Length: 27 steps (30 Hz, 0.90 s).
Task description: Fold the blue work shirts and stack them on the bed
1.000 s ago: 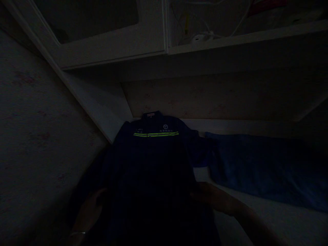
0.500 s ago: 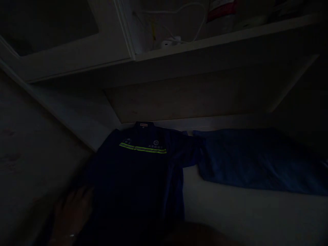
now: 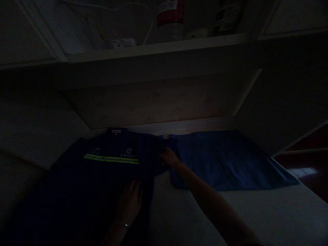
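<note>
A dark blue work jacket (image 3: 102, 184) is spread front up on the pale surface, with a yellow-green reflective strip (image 3: 112, 159) and white lettering across its chest. My left hand (image 3: 130, 200) lies on the jacket's front, fingers stretched out and a bracelet at the wrist. Reaching across from the lower right, my right hand (image 3: 168, 157) has its fingers bent onto the jacket's sleeve (image 3: 160, 167). Dim light makes the exact grip hard to see. Beside the sleeve a lighter blue cloth (image 3: 217, 160) lies flat.
Overhead runs a shelf edge (image 3: 153, 50) holding a bottle with a red label (image 3: 170, 15), a white plug block (image 3: 123, 42) and a white cable. A back panel (image 3: 159, 104) and side walls enclose the pale surface (image 3: 243, 212). Its right edge drops away.
The view has swung right. My left hand has moved from the jacket's left side toward its right side. My right hand, earlier hardly visible, now reaches the sleeve.
</note>
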Available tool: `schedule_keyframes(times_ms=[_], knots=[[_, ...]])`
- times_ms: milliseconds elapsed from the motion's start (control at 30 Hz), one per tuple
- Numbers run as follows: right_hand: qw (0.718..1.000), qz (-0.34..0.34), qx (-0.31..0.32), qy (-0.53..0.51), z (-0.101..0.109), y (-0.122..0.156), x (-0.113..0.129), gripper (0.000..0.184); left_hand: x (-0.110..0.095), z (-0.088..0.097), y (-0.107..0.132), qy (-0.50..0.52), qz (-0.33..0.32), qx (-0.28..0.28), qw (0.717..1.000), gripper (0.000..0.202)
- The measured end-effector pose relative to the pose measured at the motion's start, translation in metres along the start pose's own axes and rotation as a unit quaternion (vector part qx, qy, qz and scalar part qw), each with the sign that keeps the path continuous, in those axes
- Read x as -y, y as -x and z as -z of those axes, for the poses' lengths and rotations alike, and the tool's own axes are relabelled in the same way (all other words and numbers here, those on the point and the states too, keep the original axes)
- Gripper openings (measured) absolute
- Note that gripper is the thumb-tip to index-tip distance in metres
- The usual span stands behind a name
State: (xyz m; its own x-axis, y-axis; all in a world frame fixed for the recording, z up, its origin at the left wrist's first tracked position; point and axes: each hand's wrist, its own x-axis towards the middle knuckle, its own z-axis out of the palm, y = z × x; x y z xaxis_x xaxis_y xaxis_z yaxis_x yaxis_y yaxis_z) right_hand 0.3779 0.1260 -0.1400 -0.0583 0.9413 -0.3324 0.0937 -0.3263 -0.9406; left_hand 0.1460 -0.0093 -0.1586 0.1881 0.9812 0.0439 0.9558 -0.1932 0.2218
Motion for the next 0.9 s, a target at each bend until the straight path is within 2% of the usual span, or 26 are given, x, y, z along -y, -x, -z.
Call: schedule_keyframes(times_ms=[67, 133, 200, 300, 367, 433, 567, 667, 767, 900], knots=[[1.000, 0.018, -0.001, -0.016, 0.007, 0.001, -0.003, 0.032, -0.003, 0.004, 0.002, 0.005, 0.013, -0.008, 1.000, 0.042], [0.998, 0.047, -0.011, -0.034, 0.021, 0.002, -0.006, 0.029, -0.016, 0.013, 0.006, 0.022, 0.019, -0.033, 0.999, 0.043], [0.996, 0.072, -0.017, -0.047, 0.040, 0.001, -0.011, 0.027, -0.041, 0.017, 0.009, 0.056, 0.005, -0.047, 0.997, 0.043], [0.996, 0.074, -0.057, 0.006, 0.079, -0.005, -0.019, 0.025, -0.091, 0.009, 0.000, 0.123, -0.042, 0.011, 0.991, 0.042], [0.986, 0.064, -0.127, 0.089, 0.118, -0.009, -0.022, 0.027, -0.121, -0.005, -0.017, 0.144, -0.050, 0.065, 0.986, 0.041], [0.964, 0.046, -0.205, 0.163, 0.168, -0.009, -0.023, 0.030, -0.144, -0.021, -0.038, 0.139, -0.035, 0.093, 0.985, 0.041], [0.902, -0.038, -0.335, 0.269, 0.282, 0.005, -0.029, 0.044, -0.171, -0.043, -0.083, 0.130, 0.000, 0.088, 0.988, 0.049], [0.838, -0.137, -0.410, 0.332, 0.351, 0.026, -0.041, 0.057, -0.183, -0.047, -0.114, 0.113, -0.003, 0.061, 0.992, 0.052], [0.803, -0.212, -0.423, 0.362, 0.390, 0.042, -0.056, 0.051, -0.194, -0.047, -0.141, 0.094, -0.013, 0.050, 0.994, 0.039], [0.804, -0.214, -0.396, 0.387, 0.405, 0.047, -0.070, 0.038, -0.207, -0.044, -0.159, 0.092, -0.003, 0.068, 0.993, 0.025]])
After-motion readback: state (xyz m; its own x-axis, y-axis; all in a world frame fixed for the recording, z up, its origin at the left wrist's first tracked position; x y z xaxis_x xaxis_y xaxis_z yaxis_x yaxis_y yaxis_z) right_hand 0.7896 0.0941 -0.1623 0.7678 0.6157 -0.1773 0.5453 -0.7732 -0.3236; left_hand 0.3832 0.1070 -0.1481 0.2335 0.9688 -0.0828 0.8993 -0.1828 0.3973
